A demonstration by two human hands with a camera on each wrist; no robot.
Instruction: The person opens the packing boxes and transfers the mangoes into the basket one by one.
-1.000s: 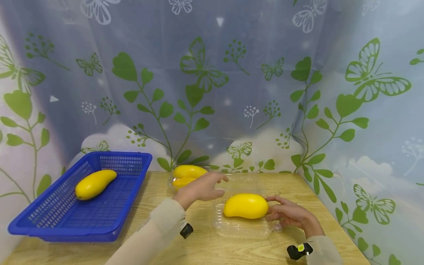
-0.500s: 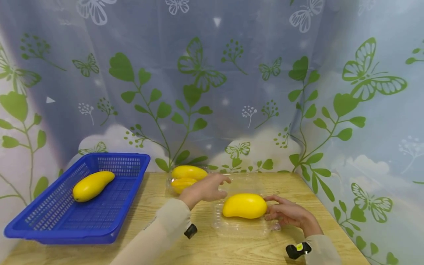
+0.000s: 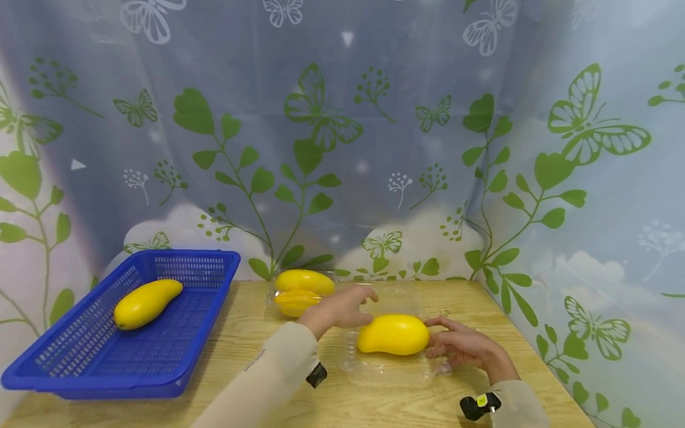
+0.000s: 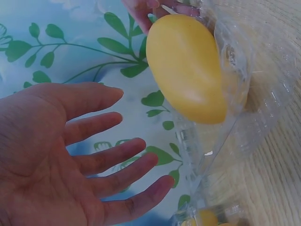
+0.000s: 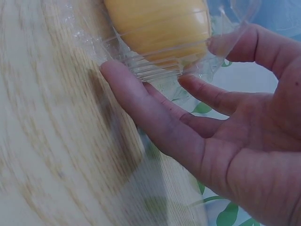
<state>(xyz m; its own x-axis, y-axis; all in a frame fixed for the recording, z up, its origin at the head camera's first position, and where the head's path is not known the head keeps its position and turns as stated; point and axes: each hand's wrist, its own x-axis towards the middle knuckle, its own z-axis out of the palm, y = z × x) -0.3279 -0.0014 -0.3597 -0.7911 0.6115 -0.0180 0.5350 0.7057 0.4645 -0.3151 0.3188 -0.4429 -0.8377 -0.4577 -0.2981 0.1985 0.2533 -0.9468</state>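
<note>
A yellow mango [image 3: 393, 334] lies in a clear plastic container [image 3: 387, 371], whose transparent lid [image 3: 393, 295] is folded back behind it. At the container's right end my right hand [image 3: 464, 343] holds the edge. The right wrist view shows ribbed plastic [image 5: 164, 66] between its thumb and bent fingers. My left hand [image 3: 345, 307] hovers over the container's back left, fingers spread and thumb tip close to the mango. In the left wrist view, the palm of the left hand [image 4: 70, 155] faces the mango [image 4: 188, 70] and holds nothing.
A blue plastic basket [image 3: 206, 333] with one mango [image 3: 147, 304] stands at the left on the wooden table [image 3: 278, 380]. Behind my left hand, a second clear container [image 3: 272, 297] holds two mangoes [image 3: 304, 282]. A printed curtain [image 3: 342, 178] hangs behind the table.
My left hand has moved right toward the mango, uncovering more of the fruit in the back container. The right hand stays at the container's edge. The head view has shifted slightly.
</note>
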